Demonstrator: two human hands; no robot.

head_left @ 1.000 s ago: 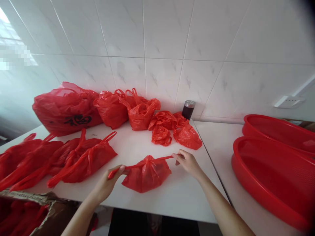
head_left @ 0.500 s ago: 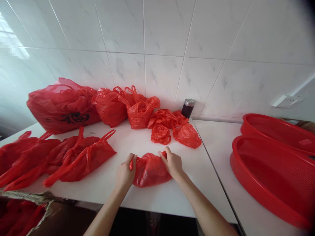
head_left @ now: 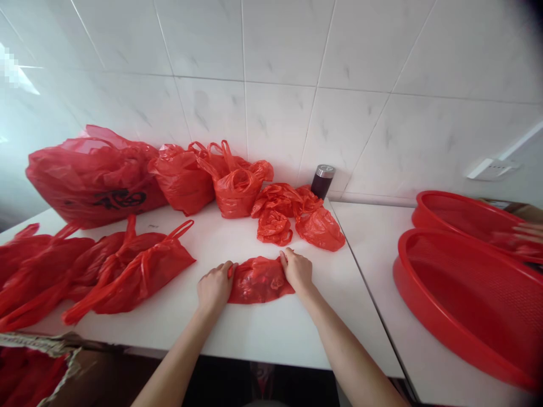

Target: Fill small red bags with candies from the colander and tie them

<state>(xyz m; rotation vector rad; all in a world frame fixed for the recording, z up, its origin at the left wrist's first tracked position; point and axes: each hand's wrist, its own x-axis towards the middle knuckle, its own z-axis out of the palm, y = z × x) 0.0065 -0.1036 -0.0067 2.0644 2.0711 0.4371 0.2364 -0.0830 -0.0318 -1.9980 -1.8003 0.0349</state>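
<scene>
A red plastic bag (head_left: 259, 281) lies on the white table (head_left: 254, 333), stretched between my two hands. Through its thin film, small dark and red contents show, too blurred to name. My left hand (head_left: 215, 282) is closed on the bag's left end. At the opposite end, my right hand (head_left: 298, 271) pinches the upper right corner. Just beyond the hands rest crumpled red plastic bags (head_left: 275, 226), and another bunched red bag (head_left: 321, 230) sits beside them.
Several red bags (head_left: 144, 271) lie at the left. Full bags (head_left: 238, 192) and a large printed bag (head_left: 97, 181) line the wall, near a dark flask (head_left: 322, 181). Red baskets (head_left: 449, 316) stand right; another person's blurred hand (head_left: 530, 230) reaches there. A cardboard box (head_left: 72, 367) is lower left.
Between my hands the bag has been pulled flatter and wider, its bulge gone. Another person's hand has appeared over the far basket. The view has shifted slightly.
</scene>
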